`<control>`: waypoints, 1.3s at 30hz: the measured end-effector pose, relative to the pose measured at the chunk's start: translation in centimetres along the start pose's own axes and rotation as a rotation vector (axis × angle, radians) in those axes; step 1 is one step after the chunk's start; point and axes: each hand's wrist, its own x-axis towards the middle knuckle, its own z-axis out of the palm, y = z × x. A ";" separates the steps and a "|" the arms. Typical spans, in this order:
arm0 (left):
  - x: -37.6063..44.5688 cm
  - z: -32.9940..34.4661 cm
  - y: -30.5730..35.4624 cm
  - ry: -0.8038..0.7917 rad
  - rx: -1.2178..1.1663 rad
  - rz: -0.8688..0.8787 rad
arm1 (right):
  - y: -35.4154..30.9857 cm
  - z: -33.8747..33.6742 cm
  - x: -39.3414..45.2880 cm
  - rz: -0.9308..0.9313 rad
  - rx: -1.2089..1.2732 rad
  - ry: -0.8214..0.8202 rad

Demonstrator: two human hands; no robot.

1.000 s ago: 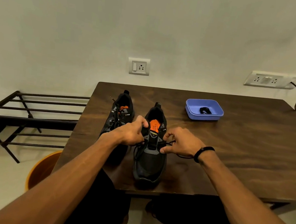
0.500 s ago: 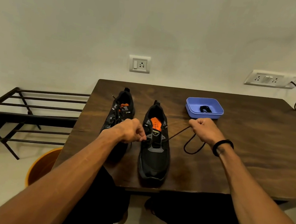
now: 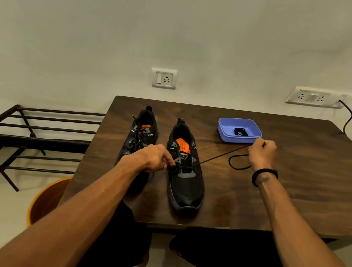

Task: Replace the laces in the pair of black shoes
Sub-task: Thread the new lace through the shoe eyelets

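Two black shoes with orange insoles stand toes toward me on the dark wooden table (image 3: 297, 194). The left shoe (image 3: 141, 133) is laced. The right shoe (image 3: 184, 174) has a black lace (image 3: 221, 156) running taut from its lower eyelets out to the right. My right hand (image 3: 262, 153) grips that lace next to the blue tray, with a slack loop lying on the table under it. My left hand (image 3: 156, 158) pinches the lace at the shoe's left eyelets.
A blue plastic tray (image 3: 226, 132) at the back of the table holds a coiled black lace (image 3: 240, 131). A black metal rack (image 3: 31, 134) stands to the left, an orange bucket (image 3: 47, 199) below the table's left corner. Wall sockets and a cable are behind.
My right hand has pulled the lace out of the right shoe's eyelets, moving from the shoe's tongue up and right to the blue tray. My left hand stayed at the shoe.
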 end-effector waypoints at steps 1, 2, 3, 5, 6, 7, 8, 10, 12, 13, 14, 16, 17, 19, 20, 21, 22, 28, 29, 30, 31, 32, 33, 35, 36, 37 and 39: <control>0.0 0.1 0.1 0.005 0.007 -0.004 | -0.5 -0.1 -0.7 -0.017 0.001 0.012; 0.0 0.0 0.1 0.010 0.013 -0.013 | -1.0 -0.3 -1.3 -0.031 -0.005 0.013; -0.1 0.0 0.1 0.007 0.017 -0.022 | -1.2 -0.3 -1.7 -0.044 -0.021 0.013; -0.3 -0.3 -0.1 -0.017 0.020 -0.029 | -1.3 -0.4 -1.7 -0.074 -0.061 0.029; -0.4 -0.4 -0.2 -0.031 0.029 -0.025 | -1.3 -0.4 -1.7 -0.088 -0.069 0.041; -0.4 -0.5 -0.1 -0.041 0.048 -0.018 | -1.3 -0.4 -1.6 -0.101 -0.072 0.052; -0.5 -0.5 -0.1 -0.041 0.068 -0.012 | -1.3 -0.4 -1.6 -0.111 -0.077 0.058; -0.5 -0.4 0.1 -0.029 0.077 -0.016 | -0.8 -0.4 -1.4 -0.122 -0.098 0.040; -0.7 -0.2 0.1 0.014 0.080 -0.032 | -0.4 -0.3 -1.4 -0.125 -0.118 0.019; -0.7 -0.1 0.1 0.056 0.090 -0.037 | -0.4 -0.3 -1.6 -0.124 -0.128 0.012; -0.7 -0.1 0.1 0.110 0.095 -0.044 | -0.5 -0.1 -1.7 -0.124 -0.129 0.000; -0.6 -0.1 0.0 0.226 0.080 -0.065 | -0.9 0.3 -1.9 -0.118 -0.130 -0.047; -0.5 -0.2 0.0 0.268 0.069 -0.079 | -1.2 0.6 -2.0 -0.102 -0.143 -0.078; -0.4 -0.3 0.0 0.301 0.055 -0.103 | -1.7 0.7 -2.1 -0.039 -0.184 -0.155; -0.4 -0.3 0.0 0.298 0.054 -0.114 | -1.5 0.7 -2.0 0.003 -0.219 -0.194; -0.4 -0.3 -0.1 0.292 0.051 -0.124 | -1.2 0.5 -1.9 0.044 -0.254 -0.237; -0.4 -0.2 -0.2 0.292 0.045 -0.135 | -0.8 0.4 -1.8 0.074 -0.282 -0.271; -1.4 -1.1 0.6 0.475 -0.272 -0.008 | -0.2 0.8 -2.3 -0.006 -0.392 -0.404; -1.8 -1.3 1.2 0.489 -0.457 0.038 | -0.4 1.0 -2.6 -0.022 -0.396 -0.444; -2.2 -1.6 1.8 0.471 -0.668 0.078 | -0.5 1.1 -3.1 -0.028 -0.400 -0.487; -2.6 -1.9 2.3 0.428 -0.865 0.116 | -0.6 1.3 -3.5 -0.030 -0.401 -0.524; -2.9 -2.2 2.7 0.373 -1.024 0.162 | -0.8 1.4 -3.9 -0.038 -0.402 -0.553; -3.2 -2.5 2.9 0.323 -1.138 0.211 | -0.8 1.6 -4.2 -0.060 -0.403 -0.570; -3.4 -2.9 3.3 0.245 -1.276 0.303 | -0.8 1.9 -4.6 -0.132 -0.447 -0.577; -3.6 -3.0 3.5 0.217 -1.305 0.341 | -0.8 2.1 -4.6 -0.177 -0.485 -0.575; -3.5 -2.9 3.7 0.202 -1.297 0.371 | -0.8 2.3 -4.7 -0.219 -0.525 -0.578; -3.3 -2.5 4.1 0.273 -1.079 0.421 | -1.2 2.5 -5.0 -0.342 -0.582 -0.561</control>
